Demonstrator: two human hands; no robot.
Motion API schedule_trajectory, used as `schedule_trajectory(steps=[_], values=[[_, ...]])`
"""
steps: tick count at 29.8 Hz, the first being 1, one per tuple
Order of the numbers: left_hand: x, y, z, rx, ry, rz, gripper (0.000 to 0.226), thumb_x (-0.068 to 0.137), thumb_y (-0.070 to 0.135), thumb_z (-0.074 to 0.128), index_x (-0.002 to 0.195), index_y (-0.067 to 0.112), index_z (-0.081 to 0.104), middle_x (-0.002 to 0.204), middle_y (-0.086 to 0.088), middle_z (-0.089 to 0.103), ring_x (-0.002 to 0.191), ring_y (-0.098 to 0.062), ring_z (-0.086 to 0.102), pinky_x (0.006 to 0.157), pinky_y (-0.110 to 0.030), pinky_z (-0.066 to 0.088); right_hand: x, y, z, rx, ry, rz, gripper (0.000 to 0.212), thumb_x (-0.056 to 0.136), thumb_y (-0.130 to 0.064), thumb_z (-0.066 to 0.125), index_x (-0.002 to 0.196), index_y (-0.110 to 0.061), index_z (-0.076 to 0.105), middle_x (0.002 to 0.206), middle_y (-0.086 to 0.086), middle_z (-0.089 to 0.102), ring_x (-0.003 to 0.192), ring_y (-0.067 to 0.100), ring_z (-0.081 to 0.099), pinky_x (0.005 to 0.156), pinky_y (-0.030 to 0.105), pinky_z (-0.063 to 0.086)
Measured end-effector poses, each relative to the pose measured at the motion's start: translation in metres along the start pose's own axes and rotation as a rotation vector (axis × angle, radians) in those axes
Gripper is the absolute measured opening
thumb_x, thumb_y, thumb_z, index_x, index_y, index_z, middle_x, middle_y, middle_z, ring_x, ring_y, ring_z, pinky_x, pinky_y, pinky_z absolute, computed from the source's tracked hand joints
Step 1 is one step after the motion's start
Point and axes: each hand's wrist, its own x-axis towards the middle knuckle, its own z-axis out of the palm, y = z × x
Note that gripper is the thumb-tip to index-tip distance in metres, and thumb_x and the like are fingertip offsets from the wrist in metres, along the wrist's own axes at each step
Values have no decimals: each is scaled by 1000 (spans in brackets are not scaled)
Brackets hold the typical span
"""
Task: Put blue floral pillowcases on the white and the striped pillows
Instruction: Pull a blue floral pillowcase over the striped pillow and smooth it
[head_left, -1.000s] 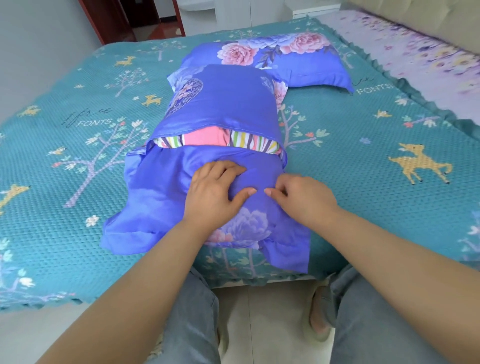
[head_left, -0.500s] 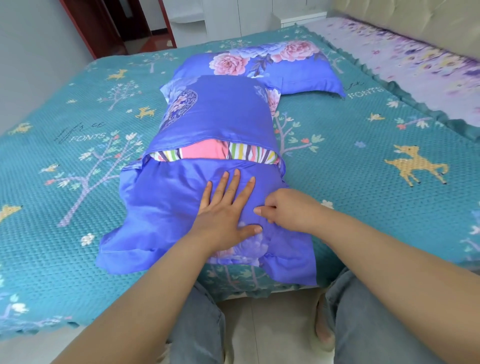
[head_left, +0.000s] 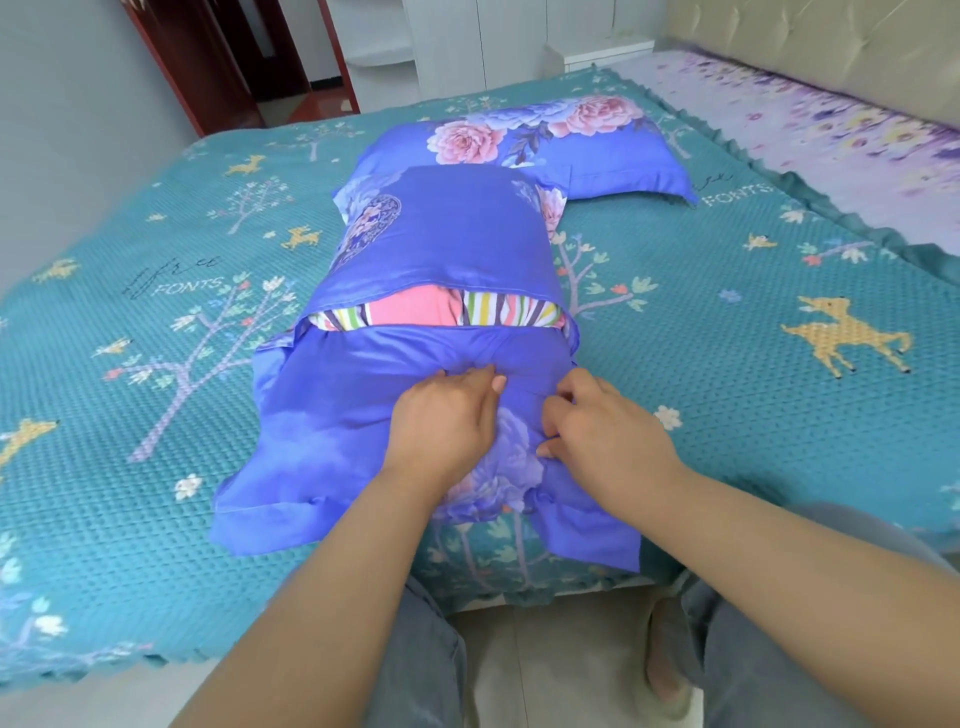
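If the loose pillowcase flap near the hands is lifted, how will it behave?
The flap is probably floppy: it bunches under the left hand and right hand and drapes over the bed edge. Its sheen suggests it may slide easily.

The near pillowcase (head_left: 447, 249) is plain violet-blue with a pale lilac flower near its 6 o'clock end and an ornate oval motif at 10 o'clock. In its opening the striped pillow (head_left: 441, 314) shows pink with green, yellow, purple and white stripes. At 12 o'clock the covered pillow (head_left: 597, 161) is blue with pink peonies. The bedspread (head_left: 727, 332) is teal with lilac trees and yellow deer.
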Motion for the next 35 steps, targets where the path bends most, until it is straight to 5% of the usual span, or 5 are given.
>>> schedule_trajectory(steps=[8, 20, 23, 28, 35], values=[[6, 9, -19, -175, -39, -238, 49, 93, 43, 33, 73, 6, 58, 66, -20, 63, 62, -39, 58, 52, -33, 31, 13, -3, 8, 16, 249, -69, 22, 74, -17, 73, 85, -12, 55, 78, 9, 53, 59, 29, 59, 38, 29, 39], [-11, -3, -24, -428, -525, -179, 31, 95, 28, 49, 67, 13, 46, 57, 1, 43, 61, -16, 41, 59, -32, 32, 31, -14, 6, 339, 129, 0, 6, 94, -18, 48, 93, -12, 48, 85, 9, 58, 84, 31, 51, 64, 36, 29], [-25, 2, -17, -284, -608, 44, 20, 94, 25, 46, 100, 13, 60, 97, -3, 63, 98, -22, 54, 84, -32, 41, 31, -14, 7, 424, 5, 67, 10, 93, -12, 45, 101, -18, 46, 85, 5, 56, 77, 28, 51, 65, 36, 37], [-36, 3, 1, 120, -788, 116, 55, 99, 29, 28, 150, 12, 15, 158, 1, 14, 146, -11, 5, 119, -31, 0, 31, -17, -6, 649, -217, 104, 14, 96, -13, 43, 106, -21, 49, 78, 3, 53, 69, 19, 49, 65, 30, 37], [-27, -16, -5, -265, -648, -90, 40, 97, 31, 40, 133, 18, 50, 138, -3, 52, 126, -17, 46, 106, -31, 33, 35, -33, -22, 657, -105, 106, 12, 98, -15, 39, 102, -22, 49, 97, 7, 62, 90, 25, 58, 77, 33, 45]])
